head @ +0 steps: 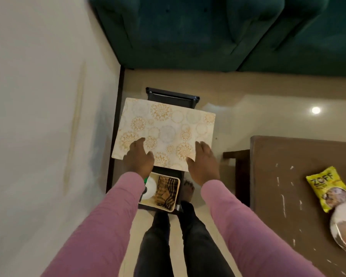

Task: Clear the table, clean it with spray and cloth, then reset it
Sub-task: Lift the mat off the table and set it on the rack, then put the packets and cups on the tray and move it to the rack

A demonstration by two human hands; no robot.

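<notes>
A cream placemat [164, 132] with gold flower prints lies flat over the top of a black cart [174, 95]. My left hand [139, 157] rests on the mat's near left part, fingers and thumb spread on top. At the near right corner my right hand [203, 163] lies the same way. In the cart's lower level, a beige bin [177, 193] holds a brown striped cloth [166, 191] and a white round thing [149, 189] with a green part beside it. The brown table [284, 176] at the right shows white smears.
A yellow snack packet [326, 186] and a plate [344, 228] lie on the table's right side. A dark chair [240, 166] stands between cart and table. A green sofa [208, 33] fills the back, a pale wall [38, 116] the left. My legs [180, 240] stand just behind the cart.
</notes>
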